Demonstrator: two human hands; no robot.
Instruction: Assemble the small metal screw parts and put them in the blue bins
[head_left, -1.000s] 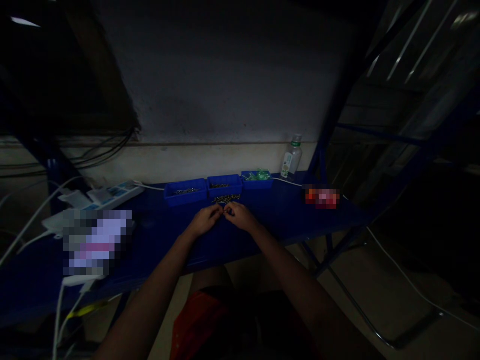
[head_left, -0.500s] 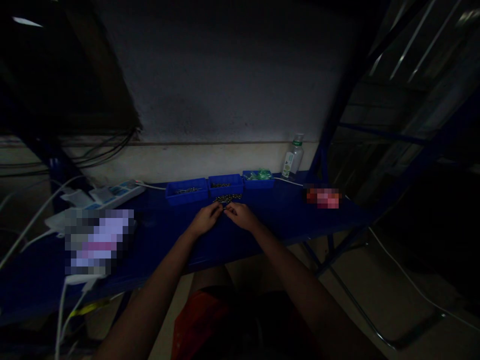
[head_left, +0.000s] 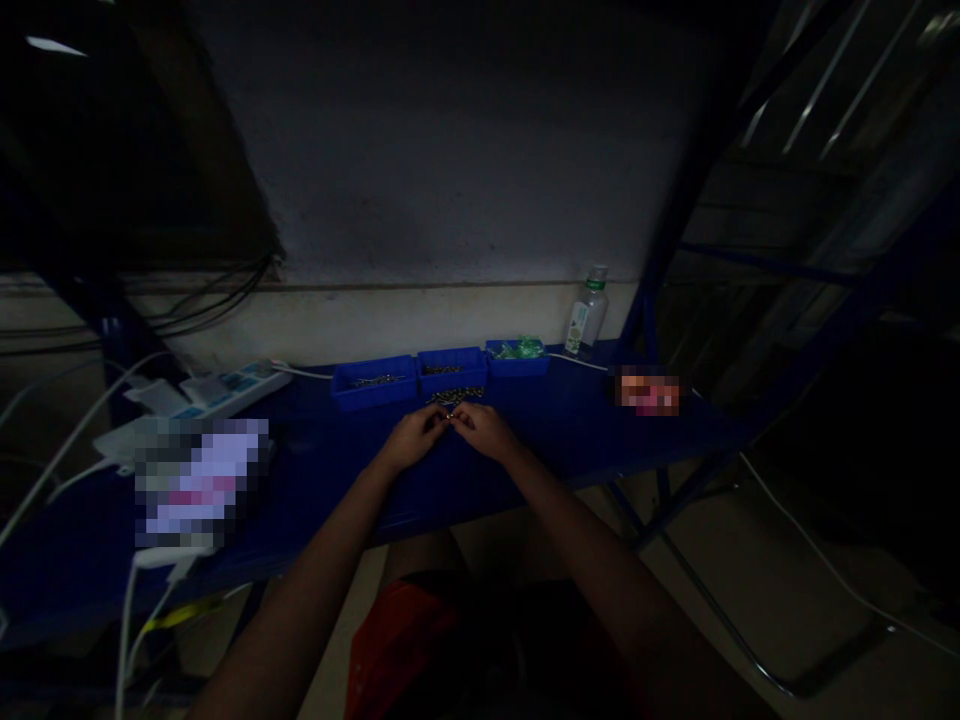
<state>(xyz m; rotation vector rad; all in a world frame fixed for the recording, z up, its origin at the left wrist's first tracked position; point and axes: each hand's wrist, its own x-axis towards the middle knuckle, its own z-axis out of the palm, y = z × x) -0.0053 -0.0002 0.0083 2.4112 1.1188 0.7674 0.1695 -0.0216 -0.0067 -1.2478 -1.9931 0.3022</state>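
Over the blue table [head_left: 315, 500] my left hand [head_left: 414, 436] and my right hand [head_left: 484, 430] meet fingertip to fingertip. Both are closed in a pinch around a tiny shiny metal piece [head_left: 450, 416], too small and dark to name. Just beyond the fingers lies a loose pile of small brassy metal parts [head_left: 459, 396]. Behind it stand three blue bins in a row. The left bin [head_left: 373, 393] holds thin silvery metal pieces, the middle bin [head_left: 453, 382] holds small brassy parts, and the right bin [head_left: 517, 368] holds crumpled green plastic wrap.
A clear bottle [head_left: 588, 315] with a green band stands by the wall at the back right. A blurred red packet [head_left: 649, 391] lies near the right end. On the left are a white power strip [head_left: 225, 393] with plugs and cables and a blurred purple-and-white object [head_left: 206, 480].
My two hands stay together at the same spot, with only slight finger movement around the small metal piece. The whole view has shifted very slightly; the bins and pile look unchanged.
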